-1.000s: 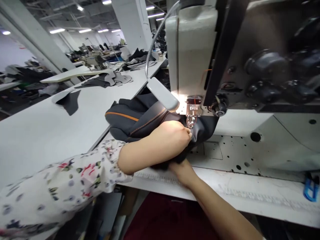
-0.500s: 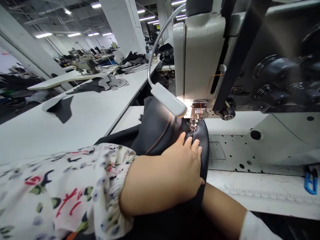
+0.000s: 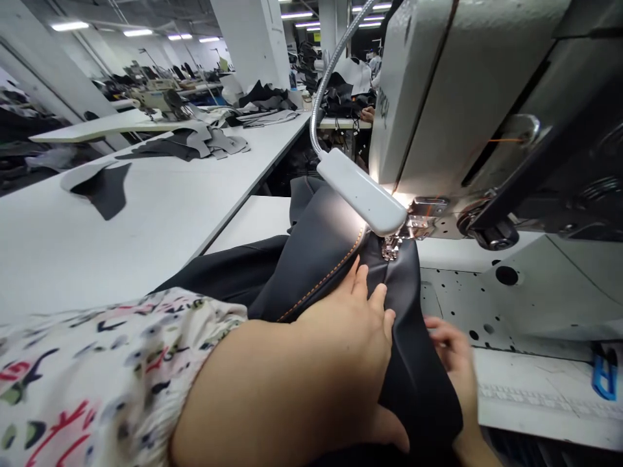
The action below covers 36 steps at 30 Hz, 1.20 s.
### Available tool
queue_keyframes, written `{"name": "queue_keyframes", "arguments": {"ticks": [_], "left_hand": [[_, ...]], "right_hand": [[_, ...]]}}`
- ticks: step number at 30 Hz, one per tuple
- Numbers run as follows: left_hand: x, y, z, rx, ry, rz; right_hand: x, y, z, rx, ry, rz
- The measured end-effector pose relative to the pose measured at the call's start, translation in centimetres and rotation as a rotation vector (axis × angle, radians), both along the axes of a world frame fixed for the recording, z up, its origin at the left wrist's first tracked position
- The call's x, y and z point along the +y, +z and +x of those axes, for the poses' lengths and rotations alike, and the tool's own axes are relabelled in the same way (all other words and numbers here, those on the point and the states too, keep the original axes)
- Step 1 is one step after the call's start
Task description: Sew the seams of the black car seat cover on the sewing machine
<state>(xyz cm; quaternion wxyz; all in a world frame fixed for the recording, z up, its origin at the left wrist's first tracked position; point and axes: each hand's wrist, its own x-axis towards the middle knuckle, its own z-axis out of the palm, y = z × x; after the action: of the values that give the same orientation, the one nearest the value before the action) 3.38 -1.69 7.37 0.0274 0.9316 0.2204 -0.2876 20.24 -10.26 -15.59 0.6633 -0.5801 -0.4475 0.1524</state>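
The left hand lies open on dark stitched leather by the presser foot. The open right hand sits at its edge.

Gooseneck lamp is on, its metal arm curving down. Long white tabletop runs off left with dark and grey cut pieces lying on it. Another sewing machine sits further back, and there's a co-worker's hand way back by some dark piled stuff. Big white column, ceiling lights, and something blue at the right edge.
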Motion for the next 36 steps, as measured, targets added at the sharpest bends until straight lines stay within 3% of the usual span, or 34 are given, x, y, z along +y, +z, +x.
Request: {"name": "queue_keyframes", "arguments": {"ticks": [2,3,5,7,9,14,24,36], "left_hand": [[-0.1,-0.4,-0.3,-0.069,-0.003,0.023],[-0.1,-0.7,-0.5,-0.11,-0.008,0.04],[-0.2,-1.2,-1.2,-0.188,-0.008,0.068],[-0.3,-1.9,-1.9,-0.254,-0.001,0.071],[-0.5,-2.6,-2.7,-0.334,-0.006,0.068],[-0.6,-3.7,-3.6,-0.478,-0.023,0.089],[1.6,-1.1,-2.6,-0.406,0.085,0.015],[6.7,-1.8,-4.1,-0.541,0.042,-0.112]], "right_hand": [[1.1,1.4,1.8,-0.232,-0.002,0.162],[1.7,2.5,2.7,-0.433,0.069,0.232],[2.4,5.0,4.5,-0.84,0.342,0.285],[2.2,6.9,5.6,-1.043,0.547,0.248],[1.2,7.7,6.2,-1.05,0.559,0.202],[-0.2,7.3,6.1,-1.027,0.481,0.158],[2.2,10.0,5.7,-1.042,0.395,0.248],[5.0,10.6,5.5,-1.092,0.331,0.264]]}}
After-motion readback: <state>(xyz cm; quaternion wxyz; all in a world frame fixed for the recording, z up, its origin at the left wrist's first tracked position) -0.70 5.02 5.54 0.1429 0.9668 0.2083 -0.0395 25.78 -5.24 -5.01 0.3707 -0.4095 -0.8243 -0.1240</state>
